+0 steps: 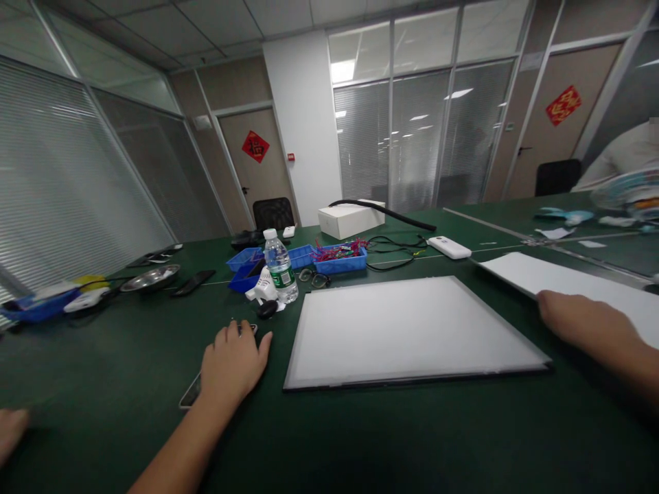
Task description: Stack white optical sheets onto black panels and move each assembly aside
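White sheet (556,274), one, extends right of the crosswise white panel (401,329) and out of view, near edge held in the right hand (581,319), left hand (231,363) well apart, loosely spread over a phone (191,392).

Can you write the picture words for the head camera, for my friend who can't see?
A person's right hand holds the edge of a white sheet, while the left hand rests over a phone on a dark green table. A flat white panel lies between the hands; beyond the left hand stands a water bottle, near blue trays.
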A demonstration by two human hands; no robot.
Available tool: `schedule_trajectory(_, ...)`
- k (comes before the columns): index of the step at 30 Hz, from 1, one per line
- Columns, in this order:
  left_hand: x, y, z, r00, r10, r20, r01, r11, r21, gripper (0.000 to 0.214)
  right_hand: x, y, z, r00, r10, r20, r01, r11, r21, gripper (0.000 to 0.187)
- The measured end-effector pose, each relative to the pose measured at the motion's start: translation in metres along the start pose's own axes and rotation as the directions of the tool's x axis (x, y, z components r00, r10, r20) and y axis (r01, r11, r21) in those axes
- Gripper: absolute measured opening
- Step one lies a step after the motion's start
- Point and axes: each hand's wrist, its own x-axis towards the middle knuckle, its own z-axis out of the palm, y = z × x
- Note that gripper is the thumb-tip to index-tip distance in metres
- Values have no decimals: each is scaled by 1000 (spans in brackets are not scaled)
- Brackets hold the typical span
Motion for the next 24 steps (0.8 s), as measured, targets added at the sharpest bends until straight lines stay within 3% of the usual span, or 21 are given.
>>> schedule_trajectory(3, -16, 28, -6, 980, 199, -5, -197, 965, -175, 77, -20, -17, -18, 1000, -28, 3, 29, 995, -92, 43)
schedule_trajectory(7, -32, 53, -3, 896, 437, 84, -376, 844, -383, 79, -53, -49, -38, 996, -92, -21, 87, 982, -166, 46)
schedule_trajectory(11, -35, 57, 3, 841, 518, 154, -422, 808, -410, 89, -92, -87, -48, 972, -225, -66, 200, 943, -267, 43)
schedule_trajectory(14, -32, 56, 5, 830, 529, 175, -429, 807, -406, 99, -120, -110, -41, 920, -369, -133, 318, 899, -300, 38)
schedule_trajectory(16, -31, 54, 6, 821, 539, 188, -433, 802, -411, 104, -136, -121, -30, 828, -525, -197, 459, 836, -301, 32)
schedule_trajectory(17, -30, 54, 6, 813, 547, 200, -436, 799, -414, 106, -143, -126, -23, 749, -619, -234, 551, 779, -299, 29)
schedule_trajectory(19, -29, 53, 6, 792, 566, 231, -444, 792, -418, 113, -154, -134, -11, 549, -779, -303, 721, 625, -300, 28)
schedule_trajectory(21, -29, 52, 6, 786, 568, 245, -444, 794, -415, 122, -162, -142, -3, 379, -857, -349, 819, 486, -304, 30)
schedule_trajectory(22, -29, 52, 7, 789, 563, 244, -441, 797, -413, 125, -165, -145, -1, 324, -874, -362, 848, 438, -298, 30)
schedule_trajectory(24, -29, 51, 7, 800, 552, 235, -430, 801, -416, 127, -170, -151, 0, 258, -888, -381, 889, 373, -266, 29)
